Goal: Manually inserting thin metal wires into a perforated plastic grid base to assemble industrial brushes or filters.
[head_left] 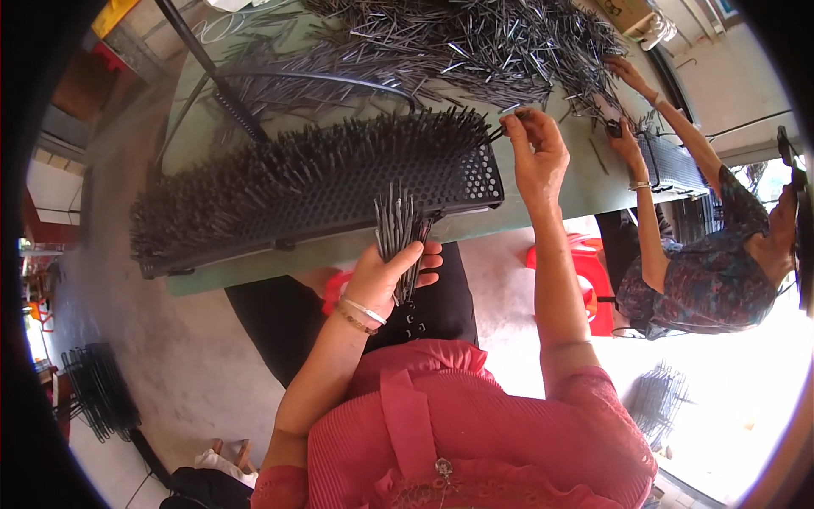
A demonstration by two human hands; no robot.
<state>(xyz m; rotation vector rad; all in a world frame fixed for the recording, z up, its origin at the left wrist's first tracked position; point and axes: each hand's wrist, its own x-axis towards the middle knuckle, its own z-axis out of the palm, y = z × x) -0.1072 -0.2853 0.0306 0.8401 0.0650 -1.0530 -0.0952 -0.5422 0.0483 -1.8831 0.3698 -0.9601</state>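
Note:
My left hand [394,270] is closed round a bundle of thin dark sticks [395,222], held upright in front of the table's near edge. Raised at the right end of a long black perforated rack [356,208], my right hand [536,151] pinches one thin dark stick [496,134] between thumb and fingertips. That stick's far end meets the rack's last holes. Similar sticks stand densely in the rack along nearly its whole length, while bare holes [480,180] show at its right end. What the sticks are exactly, I cannot tell.
A big heap of loose dark sticks [509,42] covers the far part of the green table [560,199]. At the right, a co-worker [704,280] reaches toward the heap beside another perforated rack [670,163]. A red stool [593,280] stands below. A dark metal bar [208,64] rises behind my rack.

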